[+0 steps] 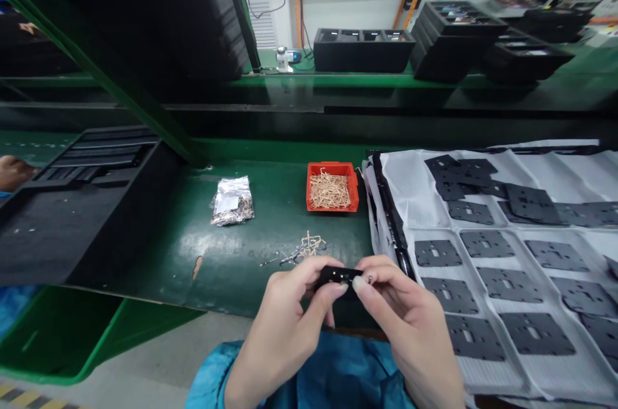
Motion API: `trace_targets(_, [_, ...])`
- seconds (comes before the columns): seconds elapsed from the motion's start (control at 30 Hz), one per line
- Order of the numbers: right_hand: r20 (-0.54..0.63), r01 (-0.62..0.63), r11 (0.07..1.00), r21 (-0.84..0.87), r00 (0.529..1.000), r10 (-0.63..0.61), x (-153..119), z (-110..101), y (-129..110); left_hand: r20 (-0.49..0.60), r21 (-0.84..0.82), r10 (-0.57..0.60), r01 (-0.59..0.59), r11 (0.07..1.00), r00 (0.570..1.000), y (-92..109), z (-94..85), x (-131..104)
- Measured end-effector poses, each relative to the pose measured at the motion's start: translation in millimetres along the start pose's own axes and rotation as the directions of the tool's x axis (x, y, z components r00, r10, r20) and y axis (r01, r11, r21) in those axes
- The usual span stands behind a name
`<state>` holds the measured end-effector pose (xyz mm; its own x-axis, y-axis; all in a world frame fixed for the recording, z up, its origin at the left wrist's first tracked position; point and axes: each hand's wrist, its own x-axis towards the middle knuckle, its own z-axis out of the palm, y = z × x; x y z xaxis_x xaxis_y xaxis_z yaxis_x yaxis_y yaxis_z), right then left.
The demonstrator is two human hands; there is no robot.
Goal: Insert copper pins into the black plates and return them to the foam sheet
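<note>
I am pinching the small black part (338, 276) between my left hand (284, 325) and right hand (410, 319), both grips closed on its ends, holding it above the surface's (232, 254) near edge. Loose metal pins (304, 249) are lying just beyond; I judge steady fingertips matter most.

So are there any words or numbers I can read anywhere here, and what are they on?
No text can be read anywhere in this view.
Silver foil bag: a pale patch that may be a label, too blurred to read.
Small black part held by left hand and right hand: no writing visible.
Orange bin: no writing visible.
Black flat pieces: no writing visible.
</note>
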<state>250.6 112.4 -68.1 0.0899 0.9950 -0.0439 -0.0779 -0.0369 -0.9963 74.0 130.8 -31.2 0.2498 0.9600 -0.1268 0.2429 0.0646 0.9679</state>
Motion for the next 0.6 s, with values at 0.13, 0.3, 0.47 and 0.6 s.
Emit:
trace_targets(0.13, [-0.006, 0.002, 1.000, -0.003, 1.000, -0.002, -2.1, 1.8, -2.1, 0.011, 0.027, -0.001, 0.001, 1.000, 1.000, -0.8, -0.1, -2.4])
trace_targets(0.3, [-0.019, 0.001, 1.000, 0.012, 1.000, -0.001, -2.5, 3.5, -6.2, 0.008, 0.054, -0.008, 0.007, 0.998, 1.000, 0.4, -0.5, -5.8])
trace_targets(0.47, [-0.035, 0.012, 1.000, 0.021, 0.999, -0.012, -3.4, 6.0, -6.8, -0.013, 0.080, 0.026, -0.025, 0.997, 1.000, 2.9, -1.9, -6.3])
trace_targets(0.6, [-0.040, 0.031, 0.999, 0.007, 0.999, -0.031, -4.3, 6.7, -6.2, -0.023, 0.103, 0.028, -0.026, 0.994, 0.999, 1.9, -2.0, -7.0])
